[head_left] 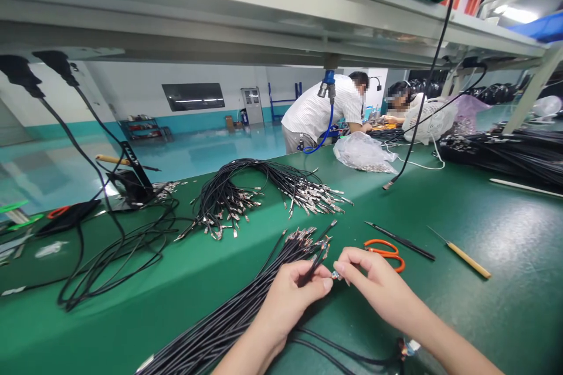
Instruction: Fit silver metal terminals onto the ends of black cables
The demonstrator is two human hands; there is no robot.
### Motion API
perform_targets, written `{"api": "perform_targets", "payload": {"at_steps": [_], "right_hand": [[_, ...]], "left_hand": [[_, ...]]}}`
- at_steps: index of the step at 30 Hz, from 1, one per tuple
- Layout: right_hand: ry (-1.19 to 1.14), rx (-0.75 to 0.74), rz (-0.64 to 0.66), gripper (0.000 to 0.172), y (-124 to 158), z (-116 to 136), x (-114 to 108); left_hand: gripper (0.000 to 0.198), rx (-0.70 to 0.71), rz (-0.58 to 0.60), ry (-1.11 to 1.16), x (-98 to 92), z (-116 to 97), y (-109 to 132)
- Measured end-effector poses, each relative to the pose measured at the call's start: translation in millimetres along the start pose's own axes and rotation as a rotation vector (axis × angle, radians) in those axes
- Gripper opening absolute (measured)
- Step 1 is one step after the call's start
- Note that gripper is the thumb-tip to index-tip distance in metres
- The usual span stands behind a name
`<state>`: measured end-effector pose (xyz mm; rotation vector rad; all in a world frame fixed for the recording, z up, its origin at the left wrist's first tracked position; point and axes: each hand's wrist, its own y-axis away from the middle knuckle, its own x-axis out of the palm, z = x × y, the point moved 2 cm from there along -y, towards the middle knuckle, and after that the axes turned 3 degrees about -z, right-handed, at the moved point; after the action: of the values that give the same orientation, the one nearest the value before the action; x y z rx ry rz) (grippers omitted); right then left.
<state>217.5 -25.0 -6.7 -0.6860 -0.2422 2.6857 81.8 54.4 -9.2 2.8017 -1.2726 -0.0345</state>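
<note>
The left hand [288, 304] is closed around one thin black wire [313, 268], and the right hand [378, 287] pinches a small silver metal terminal [336, 275] at the wire end. Fingertips hide most of this terminal, so its shape is hard to see. A long bundle of black wires [220, 331] lies under the left hand on the green bench mat [505, 304], cut off by the picture bottom.

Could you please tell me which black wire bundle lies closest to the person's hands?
The bundle running under the left hand, which pinches some of its wires; the fanned-out bundle lies farther up the bench.
</note>
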Motion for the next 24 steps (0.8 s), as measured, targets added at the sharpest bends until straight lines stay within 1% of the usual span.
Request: {"api": "perform_targets", "payload": {"at_steps": [2, 5, 15, 19, 24], "right_hand": [[0.056, -0.034, -0.015, 0.025, 1.9, 5.3, 0.4], [0.083, -0.056, 0.005, 0.025, 3.9, 9.8, 2.0], [-0.069, 0.032, 0.051, 0.032, 3.2, 1.6, 5.5], [-0.087, 0.045, 0.064, 0.032, 2.6, -1.5, 5.8], [-0.114, 0.051, 0.08, 0.032, 1.7, -3.2, 7.1]], "left_hand": [[0.022, 0.0, 0.006, 0.011, 2.1, -0.5, 1.1], [0.023, -0.002, -0.02, 0.029, 4.1, -0.1, 2.1], [0.013, -0.019, 0.0, 0.115, 4.1, -5.1, 5.1], [0.015, -0.023, 0.022, 0.159, 2.3, -0.8, 3.8], [0.017, -0.032, 0.026, 0.163, 2.0, 1.1, 3.3]]}}
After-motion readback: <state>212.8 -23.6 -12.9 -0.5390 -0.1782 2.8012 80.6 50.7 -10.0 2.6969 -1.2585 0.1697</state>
